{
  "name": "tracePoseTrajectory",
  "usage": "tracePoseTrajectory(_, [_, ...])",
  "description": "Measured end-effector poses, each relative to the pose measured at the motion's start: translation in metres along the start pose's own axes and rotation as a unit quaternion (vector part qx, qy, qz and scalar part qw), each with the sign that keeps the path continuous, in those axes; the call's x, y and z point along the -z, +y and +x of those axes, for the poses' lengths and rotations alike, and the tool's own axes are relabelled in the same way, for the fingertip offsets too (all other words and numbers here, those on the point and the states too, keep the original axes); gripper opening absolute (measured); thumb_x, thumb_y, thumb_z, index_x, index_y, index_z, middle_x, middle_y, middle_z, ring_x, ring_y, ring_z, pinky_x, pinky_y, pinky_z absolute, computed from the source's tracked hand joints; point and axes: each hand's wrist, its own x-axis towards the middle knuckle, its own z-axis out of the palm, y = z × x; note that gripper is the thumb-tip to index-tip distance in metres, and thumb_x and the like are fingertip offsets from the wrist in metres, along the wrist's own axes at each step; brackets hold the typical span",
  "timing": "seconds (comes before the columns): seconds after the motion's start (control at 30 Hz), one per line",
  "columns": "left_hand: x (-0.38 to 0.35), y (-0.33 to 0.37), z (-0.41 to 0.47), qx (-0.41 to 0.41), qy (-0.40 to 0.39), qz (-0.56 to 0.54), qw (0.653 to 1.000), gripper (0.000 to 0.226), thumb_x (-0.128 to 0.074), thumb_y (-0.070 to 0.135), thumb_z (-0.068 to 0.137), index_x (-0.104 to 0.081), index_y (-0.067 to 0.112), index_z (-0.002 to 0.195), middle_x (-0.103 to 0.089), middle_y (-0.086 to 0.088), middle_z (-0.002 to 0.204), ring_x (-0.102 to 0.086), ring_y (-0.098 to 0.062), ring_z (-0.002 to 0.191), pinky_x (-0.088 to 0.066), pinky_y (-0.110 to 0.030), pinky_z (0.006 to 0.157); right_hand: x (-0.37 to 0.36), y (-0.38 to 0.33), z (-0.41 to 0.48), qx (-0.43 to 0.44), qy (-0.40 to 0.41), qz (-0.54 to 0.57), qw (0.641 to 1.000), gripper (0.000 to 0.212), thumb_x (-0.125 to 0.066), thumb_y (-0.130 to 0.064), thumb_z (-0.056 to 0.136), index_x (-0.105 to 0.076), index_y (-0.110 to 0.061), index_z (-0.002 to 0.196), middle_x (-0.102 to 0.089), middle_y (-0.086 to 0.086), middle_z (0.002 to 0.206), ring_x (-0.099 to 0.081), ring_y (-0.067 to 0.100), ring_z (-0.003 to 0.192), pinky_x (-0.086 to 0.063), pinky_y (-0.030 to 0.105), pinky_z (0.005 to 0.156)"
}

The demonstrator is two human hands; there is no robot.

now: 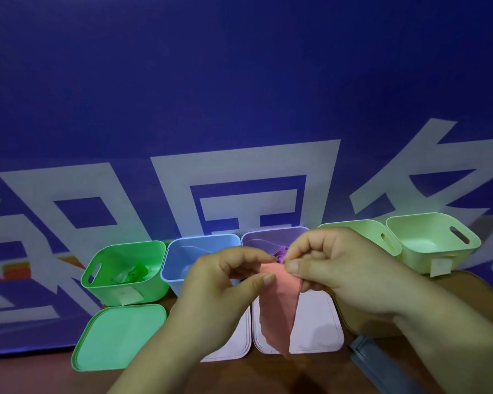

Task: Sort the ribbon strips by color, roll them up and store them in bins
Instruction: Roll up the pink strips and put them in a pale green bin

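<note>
- Bins stand in a row against a blue banner [239, 81]: the green bin [97, 285] holds a rolled green ribbon [135, 273], the purple bin [256, 237] a purple roll [279, 255]
- Blue bin [177, 251] contents cannot be made out
- Green lid [120, 336] and pale lid [316, 322] lie in front
- Pink ribbon strip [276, 314] hangs before the purple bin, over the pale lid
- Left hand [225, 282] and right hand [333, 263] each pinch its top edge between thumb and forefinger

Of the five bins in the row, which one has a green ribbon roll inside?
The bright green bin at the far left: a green ribbon roll lies on its floor. The far-right pale green bin shows none.
</note>
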Motion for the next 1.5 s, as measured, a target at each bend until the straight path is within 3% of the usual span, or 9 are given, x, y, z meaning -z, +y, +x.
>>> tracePoseTrajectory(0.07, [0.001, 0.0, 0.0, -0.013, -0.002, -0.012, 1.0, 0.035, -0.079, 0.012, 0.079, -0.071, 0.042, 0.095, -0.072, 0.005, 0.086, -0.069, -0.017, 0.083, -0.059, -0.042, 0.08, 0.0, -0.001, 0.001, -0.009, -0.005, -0.004, 1.0, 0.006, -0.069, -0.013, 0.089, -0.072, -0.017, 0.086, -0.072, 0.009, 0.072, -0.068, 0.015, 0.067, -0.051, 0.021, 0.062])
tracePoseTrajectory(0.27, [0.004, -0.003, 0.0, -0.001, -0.008, -0.036, 0.999, 0.029, -0.078, 0.014, 0.079, -0.076, 0.041, 0.089, -0.076, 0.008, 0.086, -0.071, -0.018, 0.084, -0.059, -0.044, 0.082, -0.003, -0.001, 0.002, -0.012, 0.001, -0.018, 1.0, 0.007, -0.068, -0.016, 0.091, -0.074, -0.018, 0.087, -0.073, 0.01, 0.073, -0.068, 0.013, 0.066, -0.051, 0.022, 0.064])
tracePoseTrajectory(0.5, [0.009, -0.004, 0.001, -0.053, 0.011, 0.085, 0.995, 0.03, -0.077, 0.026, 0.08, -0.071, 0.055, 0.086, -0.07, 0.025, 0.09, -0.066, -0.004, 0.089, -0.051, -0.015, 0.08, -0.011, 0.001, 0.001, 0.003, 0.027, -0.019, 0.999, 0.01, -0.068, -0.022, 0.09, -0.077, -0.022, 0.085, -0.074, 0.008, 0.071, -0.068, 0.014, 0.067, -0.053, 0.02, 0.065])
tracePoseTrajectory(0.73, [0.013, -0.006, 0.003, -0.12, 0.0, 0.179, 0.976, 0.011, -0.07, 0.032, 0.087, -0.07, 0.04, 0.093, -0.059, 0.019, 0.092, -0.058, -0.007, 0.092, -0.043, -0.011, 0.074, -0.012, 0.003, 0.001, 0.013, 0.031, -0.035, 0.999, 0.012, -0.067, -0.023, 0.091, -0.076, -0.024, 0.084, -0.074, 0.004, 0.072, -0.069, 0.013, 0.069, -0.053, 0.02, 0.066])
tracePoseTrajectory(0.87, [0.011, -0.008, 0.004, -0.112, 0.004, 0.129, 0.985, 0.011, -0.069, 0.03, 0.087, -0.069, 0.041, 0.089, -0.063, 0.02, 0.094, -0.062, -0.008, 0.094, -0.048, -0.015, 0.077, -0.013, 0.005, 0.0, 0.059, 0.045, -0.052, 0.996, 0.012, -0.068, -0.021, 0.091, -0.076, -0.025, 0.084, -0.074, -0.001, 0.078, -0.07, 0.011, 0.074, -0.057, 0.029, 0.072])
tracePoseTrajectory(0.97, [0.009, -0.01, 0.002, -0.067, -0.006, 0.042, 0.997, 0.016, -0.072, 0.021, 0.086, -0.072, 0.037, 0.089, -0.071, 0.012, 0.088, -0.068, -0.013, 0.087, -0.055, -0.029, 0.078, -0.015, 0.006, -0.002, 0.119, 0.076, -0.085, 0.986, 0.012, -0.069, -0.017, 0.09, -0.077, -0.025, 0.084, -0.074, -0.007, 0.084, -0.07, 0.014, 0.082, -0.059, 0.042, 0.077])
tracePoseTrajectory(1.1, [0.008, -0.007, 0.002, -0.053, -0.026, -0.05, 0.997, 0.011, -0.072, 0.019, 0.084, -0.071, 0.029, 0.088, -0.071, 0.003, 0.082, -0.068, -0.018, 0.08, -0.057, -0.04, 0.077, -0.017, 0.008, -0.003, 0.177, 0.103, -0.079, 0.976, 0.018, -0.077, -0.009, 0.082, -0.076, -0.027, 0.085, -0.072, -0.008, 0.087, -0.069, 0.019, 0.085, -0.059, 0.042, 0.072])
tracePoseTrajectory(1.3, [0.007, -0.003, 0.005, -0.052, -0.037, -0.142, 0.988, 0.009, -0.068, 0.012, 0.083, -0.063, 0.019, 0.086, -0.06, -0.013, 0.079, -0.054, -0.02, 0.072, -0.047, -0.028, 0.066, -0.014, 0.01, -0.002, 0.154, 0.096, -0.047, 0.982, 0.014, -0.081, -0.017, 0.079, -0.077, -0.029, 0.085, -0.074, -0.003, 0.079, -0.071, 0.019, 0.075, -0.06, 0.046, 0.071])
tracePoseTrajectory(1.5, [0.008, -0.003, 0.006, -0.063, -0.039, -0.121, 0.99, 0.01, -0.071, 0.012, 0.087, -0.067, 0.02, 0.082, -0.061, 0.001, 0.07, -0.054, -0.013, 0.066, -0.045, -0.021, 0.061, -0.012, 0.009, -0.002, 0.154, 0.09, -0.047, 0.983, 0.012, -0.076, -0.016, 0.084, -0.075, -0.028, 0.084, -0.072, 0.001, 0.079, -0.069, 0.026, 0.073, -0.059, 0.051, 0.07])
